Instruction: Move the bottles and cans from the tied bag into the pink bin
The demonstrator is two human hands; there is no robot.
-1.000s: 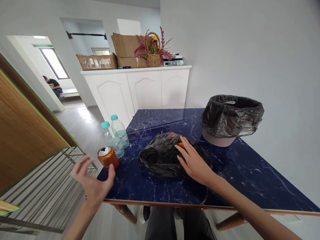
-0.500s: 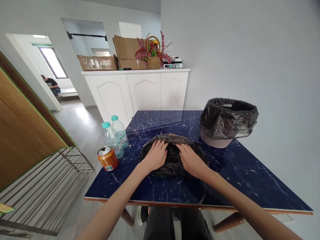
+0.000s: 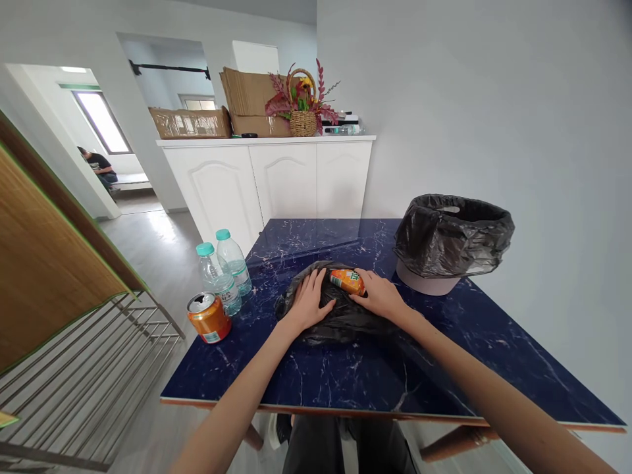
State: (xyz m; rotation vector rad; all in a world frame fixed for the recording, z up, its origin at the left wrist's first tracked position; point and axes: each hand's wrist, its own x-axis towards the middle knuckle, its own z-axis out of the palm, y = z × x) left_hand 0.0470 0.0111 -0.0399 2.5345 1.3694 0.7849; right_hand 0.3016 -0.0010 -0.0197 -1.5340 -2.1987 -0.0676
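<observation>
A crumpled black plastic bag (image 3: 340,324) lies on the dark blue marbled table (image 3: 345,378). An orange drink can (image 3: 347,281) shows on its side in the bag's opening; its lower part is hidden by the bag. My left hand (image 3: 310,301) rests on the bag's left side, fingers extended and thumb apart. My right hand (image 3: 379,296) is at the can's right end, fingers on its far side and thumb on its near side. Part of that grip is hidden.
Left on the table stand an opened orange can (image 3: 210,319) and two clear bottles (image 3: 220,283) (image 3: 236,260) with teal caps. A bin (image 3: 454,243) lined with a black bag stands at the right. Behind is a white cabinet (image 3: 286,178); a person (image 3: 100,164) sits in the far room.
The orange can has come into view in the bag's opening. My left hand has come to lie flatter on the bag, and my right hand has shifted slightly right, to the can.
</observation>
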